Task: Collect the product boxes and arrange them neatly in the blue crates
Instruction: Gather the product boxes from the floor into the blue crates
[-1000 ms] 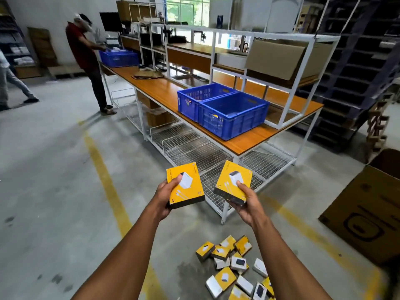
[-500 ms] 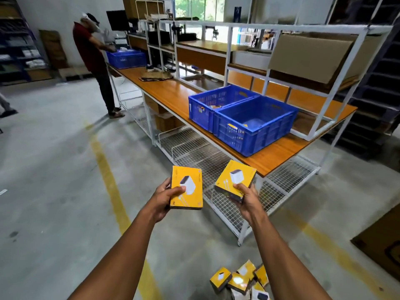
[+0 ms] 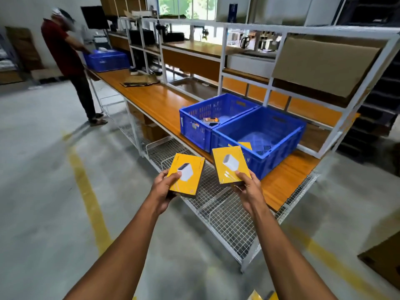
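My left hand [image 3: 162, 187] grips a yellow product box [image 3: 187, 174] with a white charger pictured on it. My right hand [image 3: 246, 185] grips a second yellow box [image 3: 229, 163], held just in front of the near blue crate [image 3: 279, 158]. That crate stands on the wooden bench [image 3: 155, 98] and has a yellow box [image 3: 245, 145] lying inside at its near side. Touching it on the left is a second blue crate [image 3: 194, 126] with a box [image 3: 210, 120] on its floor. Both held boxes hover below the bench edge, over the wire shelf.
A white wire shelf [image 3: 225, 215] runs under the bench, and a white metal rack [image 3: 223, 61] with cardboard stands behind the crates. A person in a red shirt [image 3: 65, 53] works at a third blue crate [image 3: 107, 60] at the far end. Yellow box corners [image 3: 262, 296] show on the floor below.
I have moved closer to the bench, so the crates loom larger. Both hands carried their boxes toward the near crate. The pile of boxes on the floor has dropped almost out of view.
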`<state>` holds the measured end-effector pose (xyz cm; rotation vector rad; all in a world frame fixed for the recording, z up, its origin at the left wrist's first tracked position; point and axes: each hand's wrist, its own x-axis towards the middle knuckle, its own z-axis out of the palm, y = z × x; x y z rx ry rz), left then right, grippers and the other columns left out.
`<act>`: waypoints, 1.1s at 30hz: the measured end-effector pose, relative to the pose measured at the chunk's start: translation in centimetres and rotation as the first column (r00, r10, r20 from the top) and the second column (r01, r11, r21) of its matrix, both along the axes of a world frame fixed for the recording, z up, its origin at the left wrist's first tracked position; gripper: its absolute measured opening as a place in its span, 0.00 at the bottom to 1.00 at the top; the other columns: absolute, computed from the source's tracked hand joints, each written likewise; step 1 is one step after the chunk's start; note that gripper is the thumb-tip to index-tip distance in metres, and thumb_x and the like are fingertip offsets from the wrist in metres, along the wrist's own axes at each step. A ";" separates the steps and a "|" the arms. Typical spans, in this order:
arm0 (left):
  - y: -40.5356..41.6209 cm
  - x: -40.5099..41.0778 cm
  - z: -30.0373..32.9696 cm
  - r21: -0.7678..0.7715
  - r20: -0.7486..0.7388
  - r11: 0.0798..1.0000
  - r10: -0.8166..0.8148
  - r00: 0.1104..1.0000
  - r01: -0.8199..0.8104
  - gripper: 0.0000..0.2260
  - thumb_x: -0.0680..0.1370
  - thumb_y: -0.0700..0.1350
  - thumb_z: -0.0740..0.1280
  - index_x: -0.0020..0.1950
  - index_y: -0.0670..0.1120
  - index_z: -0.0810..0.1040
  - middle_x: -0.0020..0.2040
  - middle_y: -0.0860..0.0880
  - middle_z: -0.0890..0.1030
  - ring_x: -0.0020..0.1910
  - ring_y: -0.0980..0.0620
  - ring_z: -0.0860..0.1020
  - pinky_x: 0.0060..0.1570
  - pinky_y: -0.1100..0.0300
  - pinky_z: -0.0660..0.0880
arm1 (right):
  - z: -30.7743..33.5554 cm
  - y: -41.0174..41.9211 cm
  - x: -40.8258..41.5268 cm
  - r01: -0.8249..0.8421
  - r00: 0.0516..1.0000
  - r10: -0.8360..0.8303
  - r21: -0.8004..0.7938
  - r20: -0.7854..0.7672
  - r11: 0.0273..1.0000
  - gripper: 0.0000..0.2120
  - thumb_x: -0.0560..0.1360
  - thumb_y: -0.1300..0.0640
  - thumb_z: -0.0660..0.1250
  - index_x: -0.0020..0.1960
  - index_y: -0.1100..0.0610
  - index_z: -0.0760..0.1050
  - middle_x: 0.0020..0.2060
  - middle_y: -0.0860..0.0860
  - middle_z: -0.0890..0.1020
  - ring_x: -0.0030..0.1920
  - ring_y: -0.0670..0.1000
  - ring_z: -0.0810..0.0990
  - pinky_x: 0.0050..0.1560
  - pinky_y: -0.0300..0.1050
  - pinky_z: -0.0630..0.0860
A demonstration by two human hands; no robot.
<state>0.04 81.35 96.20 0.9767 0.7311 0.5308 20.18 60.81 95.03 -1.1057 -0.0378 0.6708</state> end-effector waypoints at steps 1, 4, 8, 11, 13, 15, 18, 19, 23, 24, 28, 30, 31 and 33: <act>1.3 1.4 -0.3 -0.004 0.000 1.000 -0.015 1.000 0.015 0.19 0.78 0.42 0.75 0.67 0.43 0.77 0.54 0.40 0.86 0.43 0.46 0.84 0.39 0.52 0.81 | 0.0 1.0 1.0 0.019 1.000 -0.019 0.001 0.004 1.000 0.23 0.76 0.61 0.75 0.69 0.58 0.74 0.58 0.60 0.83 0.51 0.56 0.80 0.52 0.55 0.79; 5.0 6.0 -0.5 -0.002 0.015 0.998 -0.067 0.998 0.068 0.17 0.79 0.41 0.74 0.67 0.43 0.77 0.56 0.40 0.85 0.44 0.46 0.85 0.37 0.53 0.81 | 0.4 3.9 4.0 0.078 0.997 -0.078 -0.008 0.028 0.997 0.24 0.76 0.62 0.73 0.71 0.58 0.73 0.59 0.59 0.83 0.52 0.56 0.82 0.53 0.57 0.81; 10.2 13.2 -0.6 0.039 0.000 0.984 -0.171 0.985 0.171 0.14 0.80 0.41 0.72 0.65 0.43 0.78 0.53 0.41 0.86 0.41 0.47 0.84 0.35 0.54 0.80 | 1.6 7.6 8.2 0.211 0.976 -0.208 -0.030 0.067 0.977 0.31 0.73 0.60 0.75 0.74 0.57 0.68 0.62 0.61 0.82 0.44 0.56 0.84 0.37 0.47 0.78; 14.0 19.1 0.2 0.091 -0.042 0.959 -0.264 0.964 0.267 0.17 0.80 0.40 0.72 0.67 0.42 0.77 0.54 0.41 0.85 0.40 0.46 0.83 0.37 0.53 0.80 | 3.4 9.8 10.9 0.354 0.933 -0.348 -0.056 0.094 0.934 0.33 0.67 0.59 0.73 0.70 0.52 0.68 0.51 0.56 0.84 0.37 0.54 0.83 0.34 0.45 0.77; 15.6 23.0 1.5 0.122 -0.047 0.946 -0.298 0.953 0.302 0.16 0.79 0.39 0.72 0.66 0.43 0.77 0.53 0.42 0.84 0.40 0.47 0.82 0.36 0.54 0.80 | 4.5 10.7 13.0 0.438 0.895 -0.421 -0.110 0.147 0.892 0.34 0.66 0.57 0.73 0.71 0.50 0.67 0.49 0.53 0.83 0.38 0.53 0.83 0.34 0.46 0.77; 16.9 26.7 2.7 0.159 -0.072 0.923 -0.343 0.937 0.350 0.20 0.74 0.43 0.76 0.65 0.44 0.78 0.50 0.42 0.85 0.39 0.45 0.81 0.38 0.52 0.78 | 4.9 11.0 15.4 0.530 0.844 -0.497 -0.172 0.202 0.830 0.31 0.72 0.60 0.72 0.72 0.51 0.65 0.50 0.54 0.83 0.39 0.53 0.81 0.33 0.44 0.77; 17.4 31.1 3.4 0.205 -0.124 0.869 -0.433 0.893 0.450 0.27 0.69 0.50 0.77 0.66 0.46 0.78 0.48 0.42 0.84 0.35 0.46 0.80 0.33 0.55 0.76 | 5.3 10.4 17.4 0.630 0.775 -0.535 -0.344 0.336 0.697 0.28 0.77 0.64 0.69 0.73 0.54 0.65 0.55 0.56 0.81 0.43 0.54 0.81 0.33 0.44 0.78; 17.5 32.4 3.4 0.212 -0.130 0.858 -0.450 0.884 0.468 0.25 0.71 0.48 0.77 0.66 0.46 0.77 0.50 0.42 0.84 0.35 0.48 0.80 0.32 0.57 0.76 | 5.4 10.3 18.1 0.655 0.754 -0.529 -0.391 0.389 0.646 0.28 0.77 0.63 0.69 0.74 0.55 0.65 0.56 0.55 0.80 0.44 0.53 0.80 0.38 0.46 0.80; 17.0 37.3 3.2 0.276 -0.184 0.817 -0.472 0.862 0.506 0.18 0.75 0.44 0.76 0.64 0.46 0.78 0.52 0.42 0.84 0.39 0.49 0.80 0.32 0.62 0.75 | 5.6 10.3 20.2 0.708 0.706 -0.408 -0.564 0.578 0.426 0.32 0.69 0.48 0.70 0.71 0.54 0.68 0.59 0.54 0.81 0.58 0.58 0.80 0.58 0.51 0.77; 16.9 38.5 3.0 0.286 -0.198 0.812 -0.470 0.860 0.509 0.22 0.72 0.47 0.78 0.64 0.46 0.78 0.54 0.42 0.84 0.42 0.48 0.81 0.35 0.60 0.76 | 5.5 10.4 20.8 0.701 0.713 -0.354 -0.602 0.605 0.383 0.35 0.66 0.45 0.68 0.71 0.55 0.69 0.61 0.55 0.80 0.61 0.60 0.79 0.61 0.53 0.76; 16.6 43.1 2.4 0.282 -0.294 0.770 -0.498 0.816 0.572 0.26 0.66 0.56 0.74 0.62 0.52 0.76 0.55 0.45 0.84 0.49 0.45 0.83 0.49 0.48 0.79 | 5.0 11.2 23.6 0.613 0.789 -0.170 -0.734 0.591 0.293 0.33 0.74 0.50 0.70 0.75 0.58 0.65 0.70 0.61 0.73 0.68 0.64 0.74 0.64 0.55 0.72; 15.9 44.8 2.2 0.263 -0.335 0.745 -0.525 0.782 0.613 0.18 0.73 0.53 0.75 0.59 0.51 0.76 0.51 0.45 0.83 0.45 0.45 0.81 0.47 0.48 0.79 | 4.3 11.3 25.4 0.546 0.836 -0.117 -0.793 0.535 0.270 0.30 0.77 0.50 0.67 0.75 0.59 0.65 0.70 0.62 0.73 0.68 0.65 0.74 0.63 0.55 0.72; 15.4 45.4 2.1 0.270 -0.366 0.721 -0.537 0.760 0.639 0.10 0.78 0.50 0.73 0.54 0.49 0.76 0.46 0.46 0.81 0.42 0.46 0.79 0.43 0.51 0.77 | 4.1 11.4 26.1 0.505 0.862 -0.095 -0.821 0.499 0.268 0.28 0.77 0.49 0.66 0.73 0.59 0.67 0.69 0.63 0.74 0.67 0.65 0.75 0.62 0.55 0.72; 14.9 46.6 1.5 0.352 -0.472 0.615 -0.534 0.701 0.705 0.09 0.79 0.46 0.69 0.40 0.48 0.73 0.36 0.46 0.74 0.35 0.46 0.71 0.36 0.54 0.68 | 3.3 11.4 27.2 0.424 0.901 -0.010 -0.877 0.433 0.225 0.24 0.74 0.48 0.61 0.64 0.61 0.74 0.64 0.65 0.77 0.62 0.66 0.77 0.56 0.54 0.74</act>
